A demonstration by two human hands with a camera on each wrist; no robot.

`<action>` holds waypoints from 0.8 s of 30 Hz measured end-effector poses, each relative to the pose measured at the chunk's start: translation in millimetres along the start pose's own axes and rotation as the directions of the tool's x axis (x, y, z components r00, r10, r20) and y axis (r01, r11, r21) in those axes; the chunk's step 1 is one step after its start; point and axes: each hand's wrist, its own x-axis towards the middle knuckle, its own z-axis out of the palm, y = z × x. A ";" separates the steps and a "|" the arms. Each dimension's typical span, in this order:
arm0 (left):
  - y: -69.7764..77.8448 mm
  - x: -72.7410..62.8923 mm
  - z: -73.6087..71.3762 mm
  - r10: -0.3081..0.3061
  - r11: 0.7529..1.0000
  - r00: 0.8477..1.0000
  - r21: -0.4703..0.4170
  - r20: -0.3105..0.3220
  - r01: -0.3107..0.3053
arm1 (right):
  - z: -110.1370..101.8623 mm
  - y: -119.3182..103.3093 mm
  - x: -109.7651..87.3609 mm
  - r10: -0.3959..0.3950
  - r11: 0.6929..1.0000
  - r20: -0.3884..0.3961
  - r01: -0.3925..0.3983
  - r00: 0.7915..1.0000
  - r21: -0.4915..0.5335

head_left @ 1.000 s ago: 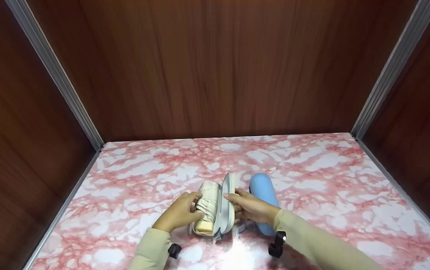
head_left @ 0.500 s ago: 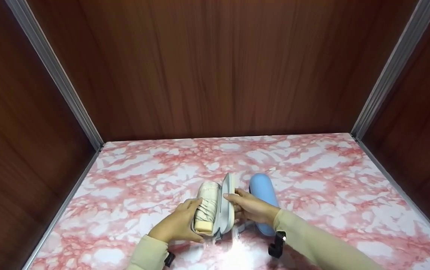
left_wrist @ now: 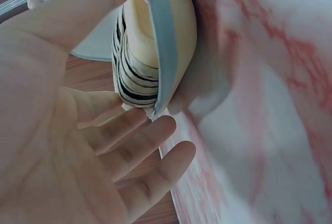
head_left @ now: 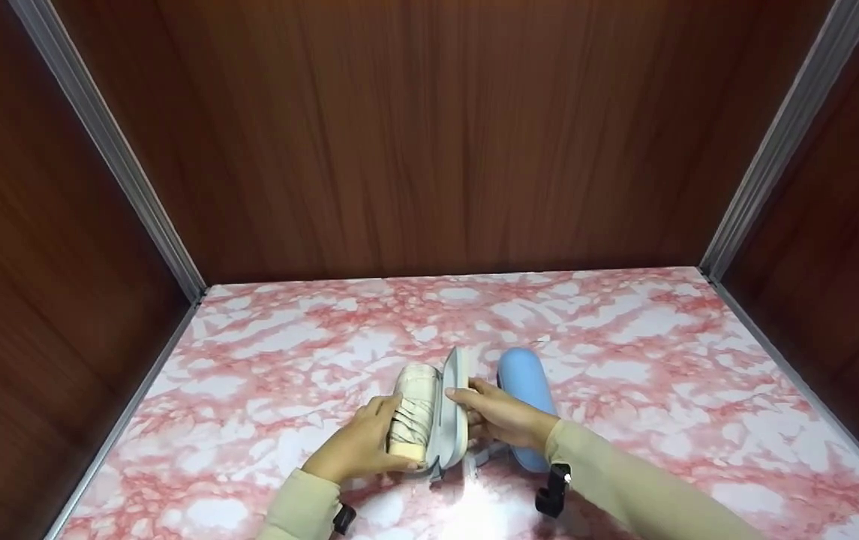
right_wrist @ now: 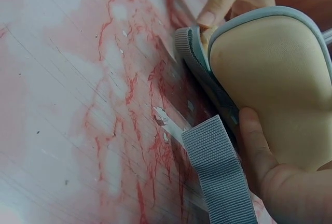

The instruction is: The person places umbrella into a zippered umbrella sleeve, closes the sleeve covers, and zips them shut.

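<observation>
A folded cream umbrella (head_left: 418,390) with dark creases and a pale yellow handle (left_wrist: 142,32) lies in an unzipped case (head_left: 449,431). This umbrella case is cream outside, with a grey-blue lining and edge. My left hand (head_left: 358,444) holds the case half bearing the umbrella, thumb at the handle end and fingers along the left side. In the left wrist view the fingertips are right at the canopy and case edge. My right hand (head_left: 508,416) grips the raised lid, thumb on the inner face and fingers behind. The right wrist view shows the lid's smooth cream outside (right_wrist: 275,63).
A blue rounded case (head_left: 525,375) lies just right of the open one, partly behind my right wrist. A grey woven strap (right_wrist: 215,162) hangs by the lid. The table (head_left: 286,330) has a pink-and-white marbled top, with brown wood panels (head_left: 429,150) around it.
My left hand has shifted from over the umbrella's strap area down and outward, its thumb now at the handle end. The right hand and lid have stayed in place.
</observation>
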 end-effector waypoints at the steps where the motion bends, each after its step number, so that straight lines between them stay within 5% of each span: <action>1: 0.1 -0.1 0.7 -0.007 1.000 1.000 -0.002 0.000 0.007 | 0.0 0.2 0.1 -0.004 1.000 0.000 0.004 1.000 0.003; 11: 3.7 2.0 4.6 -0.018 1.000 1.000 0.022 -0.016 0.018 | 0.4 0.9 0.1 0.003 1.000 -0.008 -0.003 1.000 0.006; 24: -2.5 1.4 2.0 -0.007 0.997 1.000 -0.080 0.012 0.008 | 6.2 0.8 -4.0 -0.055 0.998 -0.051 0.053 0.997 -0.047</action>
